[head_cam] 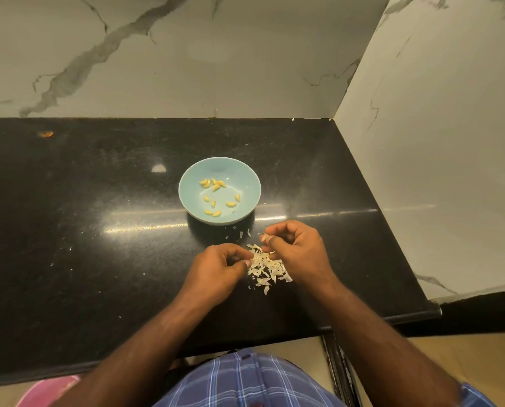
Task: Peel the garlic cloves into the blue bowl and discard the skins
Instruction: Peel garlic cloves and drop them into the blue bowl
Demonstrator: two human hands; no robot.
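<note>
Checked fabric (245, 380) fills the near edge. Beyond it, a small pale piece — clove or skin cannot be told — is pinched in the curled fingers of the right hand (295, 248), while the left hand (219, 265) is curled beside the skin pile (267, 267); whether anything is held there cannot be told. About a dozen peeled cloves (216, 198) are seen in the blue bowl (186, 183) — peeling is judged nearly done, and the skins are not yet discarded from the black counter (83, 201).

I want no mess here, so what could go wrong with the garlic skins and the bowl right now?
1. The skins lie loose on the counter beside both hands; a sweep of the left hand or right hand could scatter them.
2. Flakes already lie close to the bowl, so skins might land among the cloves.
3. The right hand's grip on a small piece looks slight; it may drop.
</note>
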